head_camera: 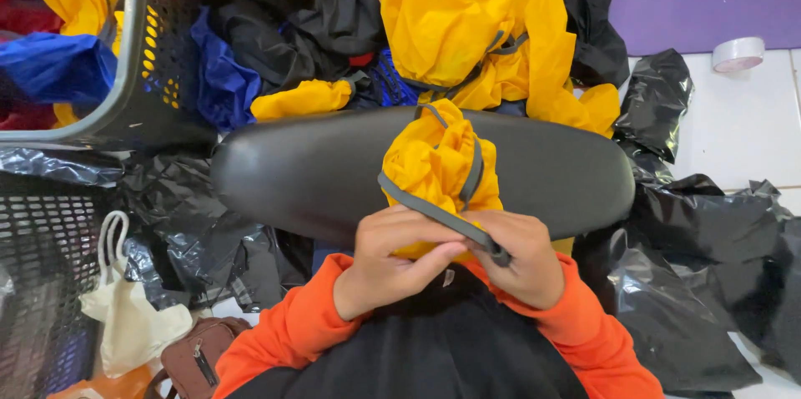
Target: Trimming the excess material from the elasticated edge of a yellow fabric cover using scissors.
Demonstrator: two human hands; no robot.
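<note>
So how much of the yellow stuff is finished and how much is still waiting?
Finished pieces cannot be told apart here. In hand: the left hand and right hand hold one bunched yellow garment with grey trim on the black cushion. Waiting, it seems: a loose pile of yellow, black and blue garments beyond it, with more in the basket.

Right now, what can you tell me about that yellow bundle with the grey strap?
The yellow bundle looks like thin, crinkled fabric, bunched into a rough ball with a grey strap looped around it. It rests on the black padded seat. The left hand and right hand grip its lower end, the right pinching the strap.
</note>
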